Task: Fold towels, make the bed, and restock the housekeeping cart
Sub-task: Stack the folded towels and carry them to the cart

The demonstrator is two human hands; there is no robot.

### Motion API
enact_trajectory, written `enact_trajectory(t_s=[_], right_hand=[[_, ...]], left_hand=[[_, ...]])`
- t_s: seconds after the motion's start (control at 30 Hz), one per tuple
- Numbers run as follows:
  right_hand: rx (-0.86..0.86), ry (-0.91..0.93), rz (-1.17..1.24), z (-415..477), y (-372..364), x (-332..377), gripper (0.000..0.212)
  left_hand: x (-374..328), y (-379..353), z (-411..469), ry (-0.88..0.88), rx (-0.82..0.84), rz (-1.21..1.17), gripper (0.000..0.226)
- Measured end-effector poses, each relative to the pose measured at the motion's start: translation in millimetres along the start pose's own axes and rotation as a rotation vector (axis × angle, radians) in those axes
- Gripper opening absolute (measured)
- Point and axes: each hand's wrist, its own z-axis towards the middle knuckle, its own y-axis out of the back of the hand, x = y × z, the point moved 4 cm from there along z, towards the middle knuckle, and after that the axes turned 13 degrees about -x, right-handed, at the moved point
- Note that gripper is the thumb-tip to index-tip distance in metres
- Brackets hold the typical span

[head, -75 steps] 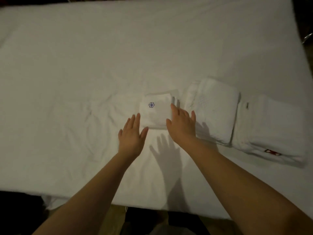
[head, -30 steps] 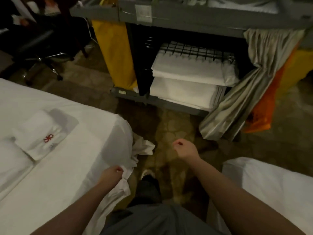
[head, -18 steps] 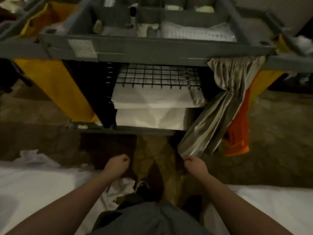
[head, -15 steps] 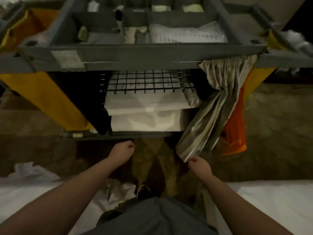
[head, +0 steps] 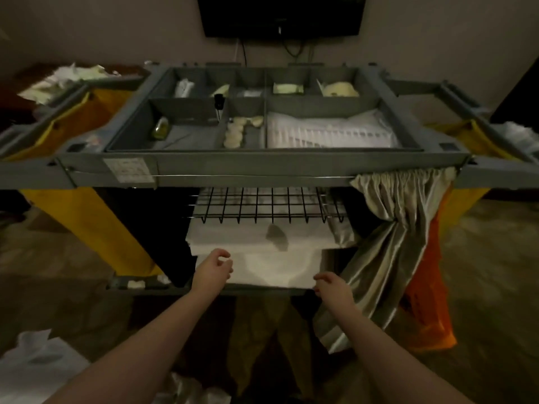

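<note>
A grey housekeeping cart [head: 262, 167] stands straight ahead, its top tray split into compartments. Under a black wire shelf [head: 262, 205] lie two stacks of folded white linen: an upper one [head: 233, 236] and a lower one [head: 277, 271]. My left hand [head: 214, 271] hovers at the left front of the lower stack, fingers loosely curled and holding nothing. My right hand [head: 331, 285] is at that stack's right front corner, fingers loosely curled; I cannot tell whether it touches the linen.
A grey-green curtain [head: 390, 243] hangs bunched at the cart's right side. Yellow bags [head: 87, 217] flank the cart, with an orange bag [head: 428, 301] low on the right. A dark TV [head: 280, 16] hangs on the wall. White bedding [head: 38, 365] lies at bottom left.
I turned from the bed with folded towels to face the cart and stepped closer. Both hands rose from fists near my waist to the front of the lower linen stack.
</note>
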Motion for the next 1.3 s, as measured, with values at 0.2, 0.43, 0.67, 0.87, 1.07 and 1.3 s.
enact_trajectory(t_s=[0.2, 0.43, 0.67, 0.87, 1.07, 1.3], right_hand=[[-0.008, -0.034, 0.329, 79, -50, 47, 0.035], [0.147, -0.071, 0.650, 112, -83, 67, 0.045], [-0.164, -0.302, 0.666, 74, -65, 45, 0.040], [-0.362, -0.420, 0.545, 8, -49, -3, 0.030], [-0.311, -0.350, 0.422, -29, -26, -27, 0.012], [-0.251, -0.260, 0.332, -57, -16, -51, 0.018]], left_hand=[[-2, -68, 53, -0.060, 0.061, -0.089, 0.056], [-18, -121, 86, 0.102, 0.268, -0.589, 0.053], [-12, -104, 55, 0.368, 0.094, -0.686, 0.006], [21, -86, -26, 0.670, 0.146, -0.823, 0.007], [54, -75, -58, 0.661, 0.180, -0.634, 0.016], [65, -62, -99, 0.665, 0.064, -0.582, 0.016]])
